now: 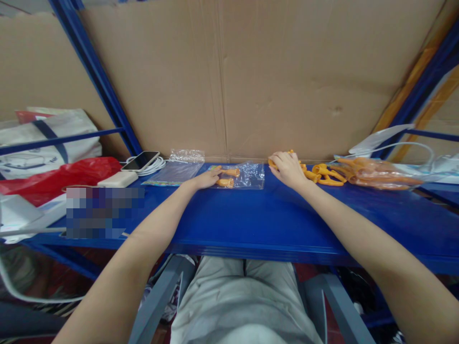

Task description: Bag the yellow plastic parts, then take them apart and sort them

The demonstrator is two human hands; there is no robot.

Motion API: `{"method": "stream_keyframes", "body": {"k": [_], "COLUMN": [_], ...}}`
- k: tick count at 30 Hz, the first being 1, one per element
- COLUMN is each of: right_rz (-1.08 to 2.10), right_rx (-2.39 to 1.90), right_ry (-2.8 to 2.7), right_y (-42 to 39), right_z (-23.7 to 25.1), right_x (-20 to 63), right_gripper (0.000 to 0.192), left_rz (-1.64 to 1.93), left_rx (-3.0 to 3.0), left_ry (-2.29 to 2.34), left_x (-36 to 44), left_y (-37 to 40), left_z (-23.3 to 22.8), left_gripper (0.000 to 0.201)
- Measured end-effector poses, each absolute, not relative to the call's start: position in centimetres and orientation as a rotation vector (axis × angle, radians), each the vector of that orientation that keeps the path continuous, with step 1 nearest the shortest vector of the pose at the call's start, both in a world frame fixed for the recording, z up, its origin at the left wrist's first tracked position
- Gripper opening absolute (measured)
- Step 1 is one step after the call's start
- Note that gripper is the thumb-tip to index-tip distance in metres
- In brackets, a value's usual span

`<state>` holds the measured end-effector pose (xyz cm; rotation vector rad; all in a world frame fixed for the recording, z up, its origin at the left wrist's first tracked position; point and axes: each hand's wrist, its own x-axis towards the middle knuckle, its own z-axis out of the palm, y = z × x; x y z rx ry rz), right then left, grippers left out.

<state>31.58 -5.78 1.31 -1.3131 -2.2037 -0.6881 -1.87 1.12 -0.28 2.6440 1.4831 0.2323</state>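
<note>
Resting on the blue worktop [251,224], the left hand [206,180] pinches an orange plastic piece [229,172] at a clear bag [247,176]; the right hand [287,168], fingers curled, covers loose orange pieces [324,175] beside it.

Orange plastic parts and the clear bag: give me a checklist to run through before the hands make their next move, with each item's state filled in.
1. Clear bag lies flat on the blue shelf: ok.
2. Left hand rests at the bag's left edge, touching the orange parts there: ok.
3. Whether those parts are fully inside the bag: cannot tell.
4. Right hand rests on the loose pile of orange parts: ok.
5. Whether the right hand has actually gripped a part: cannot tell, the fingers hide it.
6. Spare empty bags lie beside the left hand: ok.
</note>
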Motion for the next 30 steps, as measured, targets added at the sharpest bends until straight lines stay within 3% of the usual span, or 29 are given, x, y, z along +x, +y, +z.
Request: {"method": "stream_keyframes", "body": {"k": [4, 11, 14, 18, 21, 30], "right_rz": [-0.485, 0.135, 0.004, -0.214, -0.205, -0.198], "right_rx": [-1.156, -1.050, -1.183, -1.433, -1.530, -1.708], "right_ry": [-2.289, -2.157, -2.149, -2.240, -2.311, -2.338], "right_y": [-5.5, -4.0, -3.7, -3.6, -3.6, -4.0], "right_z": [0.2, -1.2, -1.0, -1.2, -1.6, -1.5], "right_x": [29.7, 29.0, 30.1, 32.0, 32.6, 31.3], "right_gripper": [0.033, 0.039, 0.037, 0.052, 0.060, 0.059], "left_rz": [0.263, 0.255, 0.260, 0.240, 0.228, 0.228], "left_rx": [2.647, 2.655, 2.663, 2.651, 2.655, 2.633], "left_ry": [1.476, 1.479, 1.491, 1.527, 1.531, 1.498], "left_x": [-2.0, -2.2, -2.2, -2.0, -1.9, -1.3], "left_y": [1.4, 1.8, 1.9, 1.9, 1.9, 1.4], "left_z": [-0.5, -0.8, -0.9, -0.9, -0.8, -0.2], "left_gripper": [0.065, 0.066, 0.066, 0.067, 0.067, 0.064]}}
